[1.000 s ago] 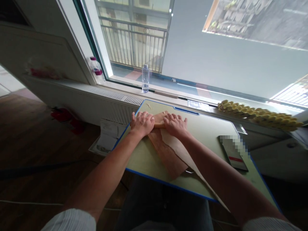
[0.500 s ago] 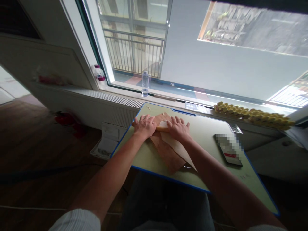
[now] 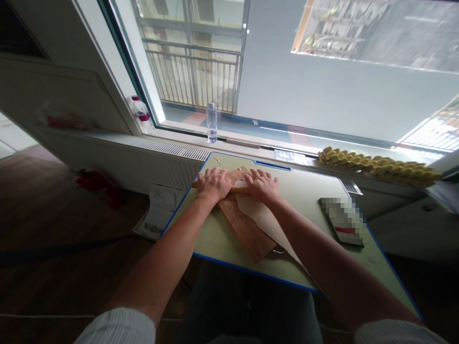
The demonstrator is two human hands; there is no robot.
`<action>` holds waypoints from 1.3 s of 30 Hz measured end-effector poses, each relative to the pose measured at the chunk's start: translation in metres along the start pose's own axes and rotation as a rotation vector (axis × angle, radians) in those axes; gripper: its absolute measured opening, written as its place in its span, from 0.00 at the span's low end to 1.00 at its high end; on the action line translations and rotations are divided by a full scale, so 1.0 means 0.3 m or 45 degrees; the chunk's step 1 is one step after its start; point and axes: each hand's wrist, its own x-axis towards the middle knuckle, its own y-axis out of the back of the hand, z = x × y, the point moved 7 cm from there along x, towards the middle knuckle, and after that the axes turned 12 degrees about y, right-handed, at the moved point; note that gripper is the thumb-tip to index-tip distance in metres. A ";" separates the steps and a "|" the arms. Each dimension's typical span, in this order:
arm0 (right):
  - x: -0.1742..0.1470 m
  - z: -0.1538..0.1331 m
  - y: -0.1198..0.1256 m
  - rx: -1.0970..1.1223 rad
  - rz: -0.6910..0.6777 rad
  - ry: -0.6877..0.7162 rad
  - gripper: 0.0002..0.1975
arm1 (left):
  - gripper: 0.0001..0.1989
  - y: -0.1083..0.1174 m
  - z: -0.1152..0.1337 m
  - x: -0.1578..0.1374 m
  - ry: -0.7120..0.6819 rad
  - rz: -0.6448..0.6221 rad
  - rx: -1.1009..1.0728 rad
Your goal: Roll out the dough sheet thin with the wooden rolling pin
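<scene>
My left hand (image 3: 214,184) rests over the left part of a wooden rolling pin (image 3: 239,189), fingers stretched forward and apart. My right hand (image 3: 263,185) presses on the pin's right part in the same way, fingers spread beyond it. Under the pin lies a brown wooden board (image 3: 247,231), set at a slant. A pale sheet that looks like rolled dough (image 3: 256,208) covers its right side and runs toward me beneath my right forearm. A small whitish patch of it shows just beyond the pin. My palms hide much of the pin.
The board lies on a pale table (image 3: 304,200) with a blue edge. A phone (image 3: 342,222) lies at the right. A clear bottle (image 3: 212,124) stands on the window sill, with yellow egg trays (image 3: 376,167) farther right. A fire extinguisher (image 3: 91,180) is at the left.
Both hands and the rolling pin have shifted slightly away from me over the pale sheet; less of the sheet shows beyond the pin. The whole view has moved a little.
</scene>
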 end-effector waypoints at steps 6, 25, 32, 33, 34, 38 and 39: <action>0.017 0.001 0.002 -0.016 -0.028 0.014 0.32 | 0.25 -0.008 0.005 0.030 0.013 -0.059 0.021; 0.104 0.026 0.004 0.034 -0.017 0.031 0.32 | 0.29 -0.061 0.012 0.136 0.050 -0.256 0.090; 0.118 0.016 0.030 -0.073 0.099 0.073 0.29 | 0.28 -0.057 0.021 0.159 0.076 -0.285 0.068; 0.120 0.014 0.034 -0.086 0.105 0.080 0.29 | 0.28 -0.057 0.022 0.162 0.080 -0.290 0.068; 0.122 0.013 0.037 -0.098 0.109 0.089 0.28 | 0.28 -0.057 0.023 0.166 0.082 -0.291 0.071; 0.136 0.014 0.050 -0.111 0.143 0.104 0.28 | 0.28 -0.059 0.027 0.184 0.071 -0.271 0.089; 0.141 0.016 0.052 -0.105 0.160 0.098 0.28 | 0.28 -0.060 0.028 0.190 0.068 -0.264 0.089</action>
